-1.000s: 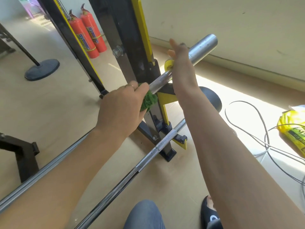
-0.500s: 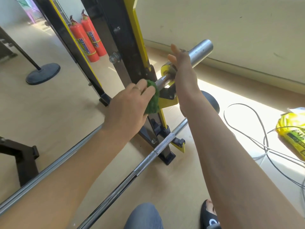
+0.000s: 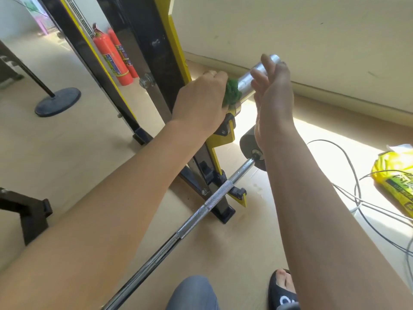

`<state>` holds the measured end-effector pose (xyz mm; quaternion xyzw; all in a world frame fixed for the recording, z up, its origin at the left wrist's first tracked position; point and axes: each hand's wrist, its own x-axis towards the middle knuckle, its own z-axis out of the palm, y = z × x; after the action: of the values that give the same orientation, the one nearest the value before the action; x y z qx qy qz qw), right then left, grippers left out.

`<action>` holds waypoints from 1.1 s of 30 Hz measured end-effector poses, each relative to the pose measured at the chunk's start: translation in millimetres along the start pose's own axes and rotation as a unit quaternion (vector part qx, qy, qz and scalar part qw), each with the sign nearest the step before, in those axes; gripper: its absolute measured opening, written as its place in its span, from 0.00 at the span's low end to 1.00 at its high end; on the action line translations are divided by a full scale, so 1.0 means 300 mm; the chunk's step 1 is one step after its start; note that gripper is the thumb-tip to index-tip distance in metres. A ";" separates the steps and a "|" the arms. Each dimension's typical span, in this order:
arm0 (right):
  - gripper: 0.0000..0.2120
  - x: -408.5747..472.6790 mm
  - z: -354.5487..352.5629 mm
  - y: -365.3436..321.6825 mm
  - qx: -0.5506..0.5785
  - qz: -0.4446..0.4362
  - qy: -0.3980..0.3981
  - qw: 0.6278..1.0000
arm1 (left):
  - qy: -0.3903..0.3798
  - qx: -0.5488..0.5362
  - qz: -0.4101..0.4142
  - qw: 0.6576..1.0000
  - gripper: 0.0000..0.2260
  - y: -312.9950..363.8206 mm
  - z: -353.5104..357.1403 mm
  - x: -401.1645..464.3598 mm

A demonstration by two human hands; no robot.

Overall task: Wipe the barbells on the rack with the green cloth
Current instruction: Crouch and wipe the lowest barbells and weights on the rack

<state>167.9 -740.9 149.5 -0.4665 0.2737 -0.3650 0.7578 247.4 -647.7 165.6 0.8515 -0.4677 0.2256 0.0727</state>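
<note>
The black and yellow rack (image 3: 156,63) stands upright on the floor, near a pale wall. An upper barbell (image 3: 248,82) rests in the rack's yellow hook, its thick silver sleeve sticking out toward the wall. A lower barbell (image 3: 201,209) lies across the rack's foot, a dark plate (image 3: 251,144) on its far end. The left hand (image 3: 201,101) grips the green cloth (image 3: 232,92), bunched against the inner end of the upper sleeve, just beside the collar. The right hand (image 3: 272,92) is at the sleeve's outer end, fingers relaxed and spread, touching the metal without clasping it. Both hands sit close together, the cloth between them. Two red fire extinguishers (image 3: 111,54) stand behind.
</note>
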 end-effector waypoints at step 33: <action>0.20 -0.001 0.012 0.080 0.125 0.216 -0.038 0.968 | -0.282 -0.110 -0.250 0.920 0.19 0.047 0.013 0.311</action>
<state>177.6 -731.7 129.2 -0.3117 0.2913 -0.2059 0.8807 279.9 -728.1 203.1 0.9555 -0.2631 -0.1025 0.0854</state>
